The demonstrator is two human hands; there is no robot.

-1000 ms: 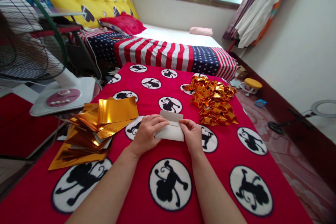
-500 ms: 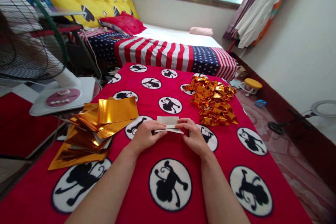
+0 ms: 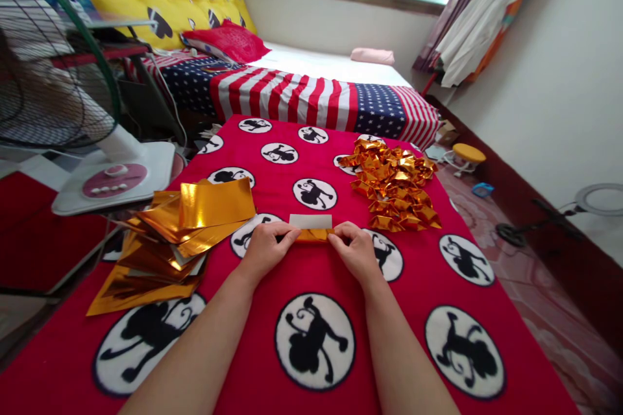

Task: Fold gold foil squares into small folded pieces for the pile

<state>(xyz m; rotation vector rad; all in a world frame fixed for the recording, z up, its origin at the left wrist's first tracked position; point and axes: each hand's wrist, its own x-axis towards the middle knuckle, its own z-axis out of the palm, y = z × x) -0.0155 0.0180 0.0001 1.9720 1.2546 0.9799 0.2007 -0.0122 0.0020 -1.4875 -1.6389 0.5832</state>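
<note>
Looks like a folding step, with the near part of a small sheet [image 3: 314, 235] turned to show a gold strip [image 3: 305, 235] and the far part left as a pale flap [image 3: 310, 221]. Lies straight ahead, between the left hand [image 3: 267, 249] and the right hand [image 3: 356, 249], low over the red cloth-covered desk [image 3: 311, 275]; no telling for sure whether touching or just above. Sits well apart from a loose stack of flat gold sheets [image 3: 218, 203] on the left and from a heap of folded gold pieces [image 3: 396, 187] on the right.

Clamped at both ends: thumb and forefinger together on the left end, thumb and fingertips likewise together on the right. Partly hidden, the other fingers of each grip (so no judging the support underneath).

Seems to call next for level, matched pressure from both thumbs along the fold, with the edges kept square. Could skew under uneven pulling.

Runs lengthwise from left to right, hand to hand, crosswise to the line of view. Points with one narrow end into each hand; gold side nearer the body, pale flap toward the far end of the desk. Too small to count the layers.
</note>
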